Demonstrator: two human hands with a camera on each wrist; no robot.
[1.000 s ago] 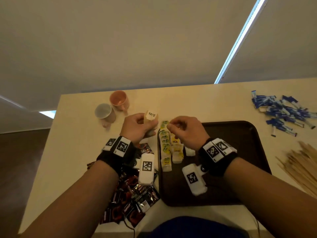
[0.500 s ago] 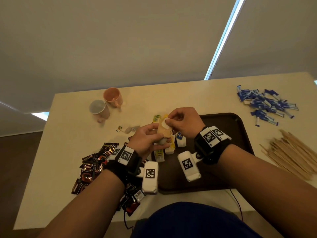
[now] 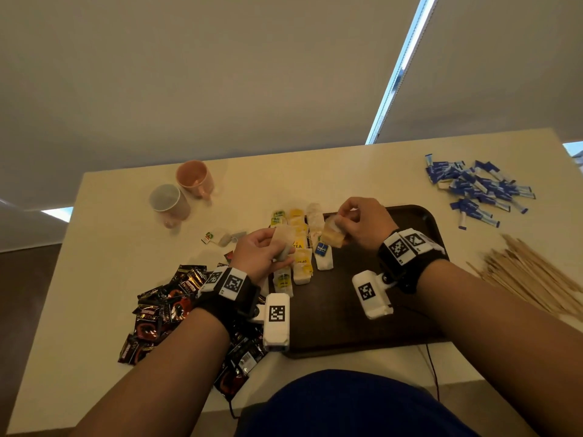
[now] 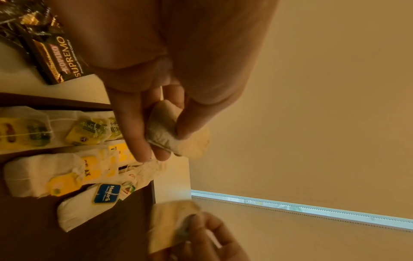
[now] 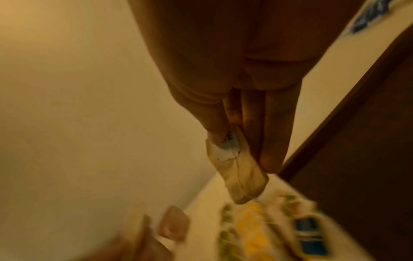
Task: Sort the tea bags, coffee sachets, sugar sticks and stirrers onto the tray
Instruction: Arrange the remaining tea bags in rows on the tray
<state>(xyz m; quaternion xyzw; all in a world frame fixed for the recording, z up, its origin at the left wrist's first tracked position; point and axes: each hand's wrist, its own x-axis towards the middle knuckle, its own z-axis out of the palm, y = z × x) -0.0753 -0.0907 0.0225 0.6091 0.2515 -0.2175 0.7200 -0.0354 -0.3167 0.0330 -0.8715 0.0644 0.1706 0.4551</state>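
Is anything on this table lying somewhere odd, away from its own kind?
Yes: one stray tea bag with a green and red tag lies alone on the table, left of the tray, where the other tea bags are lined up. Both cups lie tipped on their sides.

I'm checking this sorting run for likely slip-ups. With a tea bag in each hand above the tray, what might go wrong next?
1. The right hand pinches its tea bag by one end, so it could slip or land crooked on the rows of tea bags.
2. The left hand holds its own tea bag low over those rows and may nudge them.
3. A stray tea bag lies on the table off the tray and could be forgotten.
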